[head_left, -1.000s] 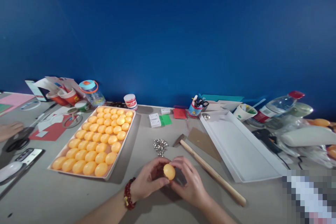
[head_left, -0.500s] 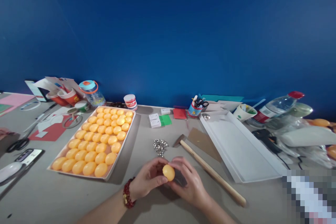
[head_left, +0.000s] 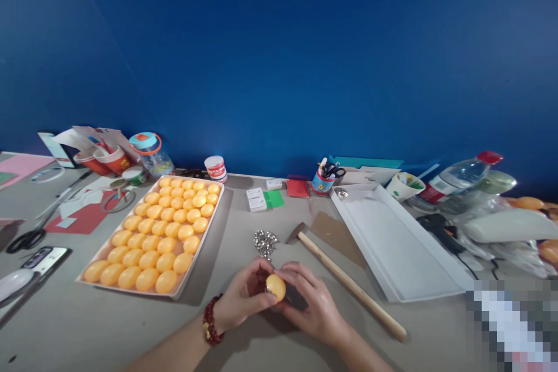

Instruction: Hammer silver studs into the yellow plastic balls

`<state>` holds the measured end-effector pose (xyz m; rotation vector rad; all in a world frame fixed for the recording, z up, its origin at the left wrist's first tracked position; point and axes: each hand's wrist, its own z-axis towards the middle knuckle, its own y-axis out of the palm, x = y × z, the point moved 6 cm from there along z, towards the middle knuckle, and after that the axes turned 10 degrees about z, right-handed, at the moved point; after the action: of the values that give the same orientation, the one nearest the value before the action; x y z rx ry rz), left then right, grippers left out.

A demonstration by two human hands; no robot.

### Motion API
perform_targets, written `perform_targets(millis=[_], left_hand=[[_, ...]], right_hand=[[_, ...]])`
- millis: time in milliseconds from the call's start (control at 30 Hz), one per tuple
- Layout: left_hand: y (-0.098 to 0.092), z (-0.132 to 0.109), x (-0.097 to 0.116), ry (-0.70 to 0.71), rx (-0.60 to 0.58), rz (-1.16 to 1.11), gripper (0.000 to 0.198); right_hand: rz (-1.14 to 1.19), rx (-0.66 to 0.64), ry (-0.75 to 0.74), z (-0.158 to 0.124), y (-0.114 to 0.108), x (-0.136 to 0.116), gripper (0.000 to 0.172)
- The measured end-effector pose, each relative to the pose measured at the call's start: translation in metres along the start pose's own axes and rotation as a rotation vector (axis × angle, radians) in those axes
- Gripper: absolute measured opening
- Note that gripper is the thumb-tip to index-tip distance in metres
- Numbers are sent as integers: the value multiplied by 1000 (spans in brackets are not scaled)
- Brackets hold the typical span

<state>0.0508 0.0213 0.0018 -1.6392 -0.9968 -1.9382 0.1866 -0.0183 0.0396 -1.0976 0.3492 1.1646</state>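
An orange table tennis ball is pinched between my two hands, just above the grey table. My left hand, with a dark red bead bracelet at the wrist, closes on its left side. The fingers of my right hand hold it from the right. A small shiny silvery patch shows on the ball's left edge; what it is I cannot make out. Behind my hands lies a pile of small silver bells or beads. A hammer with a wooden handle rests to the right of my right hand.
On the left stands a shallow box of orange balls. A white tray lies at the right. Along the wall are a lidded tub, a pen cup and a plastic bottle. Scissors lie far left.
The ball has turned in my fingers, and a silvery patch now shows on its left edge. My hands stay in nearly the same place; the view has shifted slightly.
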Motion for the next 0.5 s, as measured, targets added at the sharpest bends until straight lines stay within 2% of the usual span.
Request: perform_targets(millis=[233,500], left_hand=[[1,2,-1,-7,3,-88,40],[-1,0,-3,3,50,108,48]], right_hand=[[4,0,9,-4,-1,7,45],[3,10,-15,0,0,-1,41]])
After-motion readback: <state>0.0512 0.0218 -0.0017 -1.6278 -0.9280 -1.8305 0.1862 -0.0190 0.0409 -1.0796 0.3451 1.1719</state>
